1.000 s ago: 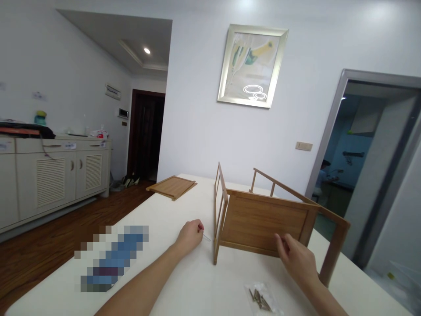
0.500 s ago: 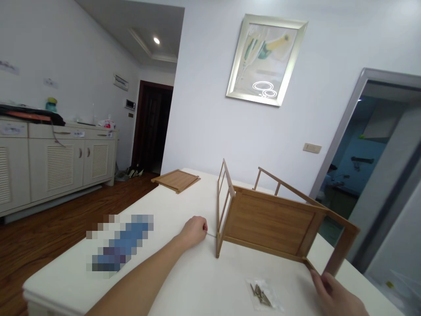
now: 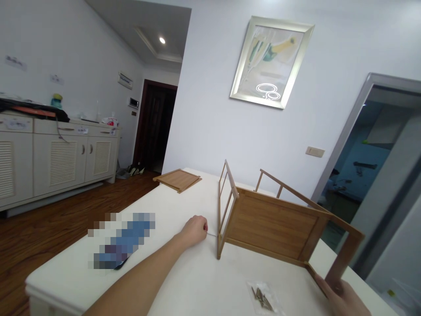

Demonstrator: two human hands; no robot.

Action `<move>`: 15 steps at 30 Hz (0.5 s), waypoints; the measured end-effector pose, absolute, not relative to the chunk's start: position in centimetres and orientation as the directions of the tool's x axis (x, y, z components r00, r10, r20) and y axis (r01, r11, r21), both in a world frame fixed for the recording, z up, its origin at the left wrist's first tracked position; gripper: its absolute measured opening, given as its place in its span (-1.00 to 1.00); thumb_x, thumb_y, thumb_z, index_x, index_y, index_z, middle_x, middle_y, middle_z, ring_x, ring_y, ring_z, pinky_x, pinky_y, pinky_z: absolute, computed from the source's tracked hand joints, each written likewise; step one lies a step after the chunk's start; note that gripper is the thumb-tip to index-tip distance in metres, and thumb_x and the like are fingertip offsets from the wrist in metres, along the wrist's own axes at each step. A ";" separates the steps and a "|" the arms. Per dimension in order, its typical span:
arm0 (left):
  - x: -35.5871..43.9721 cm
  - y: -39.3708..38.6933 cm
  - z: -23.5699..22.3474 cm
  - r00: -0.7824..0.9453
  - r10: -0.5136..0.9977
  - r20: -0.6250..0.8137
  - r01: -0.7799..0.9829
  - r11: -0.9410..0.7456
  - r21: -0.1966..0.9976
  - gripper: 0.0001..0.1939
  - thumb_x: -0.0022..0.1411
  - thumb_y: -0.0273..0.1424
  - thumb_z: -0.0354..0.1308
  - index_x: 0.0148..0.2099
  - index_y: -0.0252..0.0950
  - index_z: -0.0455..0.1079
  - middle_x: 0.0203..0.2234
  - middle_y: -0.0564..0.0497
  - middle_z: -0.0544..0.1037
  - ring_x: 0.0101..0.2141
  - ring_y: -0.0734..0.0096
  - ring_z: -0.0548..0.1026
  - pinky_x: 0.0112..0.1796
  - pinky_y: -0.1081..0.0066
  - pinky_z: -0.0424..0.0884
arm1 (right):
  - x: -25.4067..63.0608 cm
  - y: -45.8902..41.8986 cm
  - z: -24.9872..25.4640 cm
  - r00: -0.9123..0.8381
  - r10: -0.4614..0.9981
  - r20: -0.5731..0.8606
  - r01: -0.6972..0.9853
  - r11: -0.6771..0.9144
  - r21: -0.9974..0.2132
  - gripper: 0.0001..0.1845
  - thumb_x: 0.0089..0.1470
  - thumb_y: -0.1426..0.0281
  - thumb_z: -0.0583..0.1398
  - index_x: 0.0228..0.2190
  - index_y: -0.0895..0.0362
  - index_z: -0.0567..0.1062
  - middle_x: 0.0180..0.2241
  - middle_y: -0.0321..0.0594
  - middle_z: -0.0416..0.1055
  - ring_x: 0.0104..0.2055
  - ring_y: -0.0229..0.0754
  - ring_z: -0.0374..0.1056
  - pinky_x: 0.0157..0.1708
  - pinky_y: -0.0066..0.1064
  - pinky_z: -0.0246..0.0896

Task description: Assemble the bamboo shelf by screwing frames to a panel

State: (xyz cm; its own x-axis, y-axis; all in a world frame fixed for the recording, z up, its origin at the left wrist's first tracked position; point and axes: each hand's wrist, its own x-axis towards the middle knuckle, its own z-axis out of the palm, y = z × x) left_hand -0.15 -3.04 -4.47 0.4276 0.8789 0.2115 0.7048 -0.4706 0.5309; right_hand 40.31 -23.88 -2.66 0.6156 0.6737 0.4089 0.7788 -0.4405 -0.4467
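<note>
A partly joined wooden shelf frame [image 3: 276, 224] stands on its side on the white table [image 3: 184, 285], with slatted ends at left and right. My left hand [image 3: 194, 230] is closed on a thin metal hex key [image 3: 212, 235], whose tip meets the lower part of the frame's left end. At the lower right, my right hand [image 3: 348, 298] is closed around the near end of the frame's right side; some of its fingers are hidden behind the wood. Between my arms, nearer to me, lies a clear plastic bag [image 3: 263, 298] with several screws [image 3: 261, 299].
Another wooden panel [image 3: 178, 179] lies flat at the table's far left corner. A blurred blue item [image 3: 126, 243] rests near the left edge. A white cabinet [image 3: 69, 153] stands at the left wall; a doorway opens at the right.
My right hand has moved right and down from before the panel onto the frame's right end. The hex key in my left hand has come up to the left end. The view has shifted left.
</note>
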 end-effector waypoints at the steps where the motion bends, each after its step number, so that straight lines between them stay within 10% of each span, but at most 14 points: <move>1: -0.1 -3.1 -4.5 0.428 0.879 0.211 0.704 -0.471 0.531 -0.77 -0.02 -0.57 0.07 -0.36 -0.26 0.52 -0.38 -0.05 0.60 -0.33 0.33 0.51 -0.30 0.43 0.35 | 40.4 -23.7 -2.9 0.612 0.697 0.375 0.778 -0.443 -0.446 -0.44 -0.06 -0.01 0.02 -0.32 0.20 0.48 -0.31 0.10 0.55 -0.24 0.17 0.47 -0.27 -0.15 0.34; 15: 0.0 -3.0 -4.4 0.426 0.883 0.197 0.693 -0.458 0.557 -0.79 -0.04 -0.57 0.08 -0.38 -0.28 0.52 -0.40 -0.04 0.60 -0.35 0.37 0.51 -0.32 0.46 0.34 | 40.8 -23.4 -3.7 0.636 0.712 0.298 0.763 -0.521 -0.383 -0.53 -0.01 0.08 -0.04 -0.32 0.14 0.46 -0.30 0.10 0.55 -0.19 0.20 0.46 -0.22 -0.15 0.32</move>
State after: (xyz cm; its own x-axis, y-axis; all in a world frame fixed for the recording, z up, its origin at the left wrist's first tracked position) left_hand 0.00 -3.04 -4.39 0.4256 0.8831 0.1975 0.6927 -0.4584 0.5569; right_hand 40.81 -23.36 -3.72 0.6357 0.7123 0.2976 0.7630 -0.5210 -0.3827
